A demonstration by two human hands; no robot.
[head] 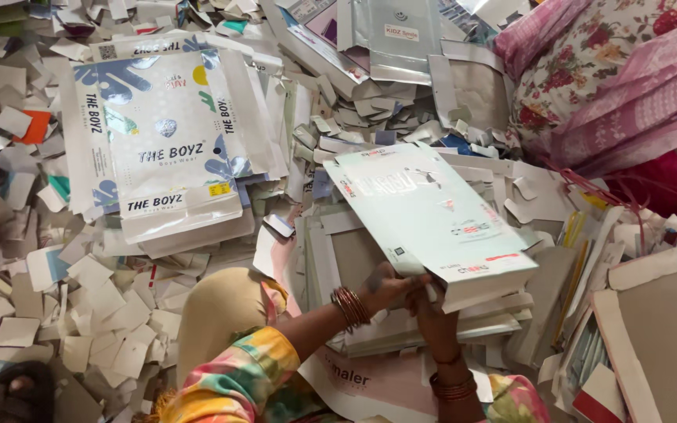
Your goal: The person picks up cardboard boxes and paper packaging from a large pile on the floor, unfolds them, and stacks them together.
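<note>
The floor (197, 254) is littered with cardboard scraps (103, 313) and flattened box stacks (162, 149).

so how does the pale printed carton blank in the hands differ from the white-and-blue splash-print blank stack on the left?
The pale printed carton blank is held tilted by both hands; the white-and-blue splash-print blank stack lies flat on scraps, untouched. The held one looks plainer; the stack's print is bolder. Both are flattened printed cardboard.

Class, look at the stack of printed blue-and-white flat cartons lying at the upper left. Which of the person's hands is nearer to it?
Left. The left hand grips the near edge of the pale flat carton, on the side toward the stack; the right hand grips the same edge, farther away.
</note>
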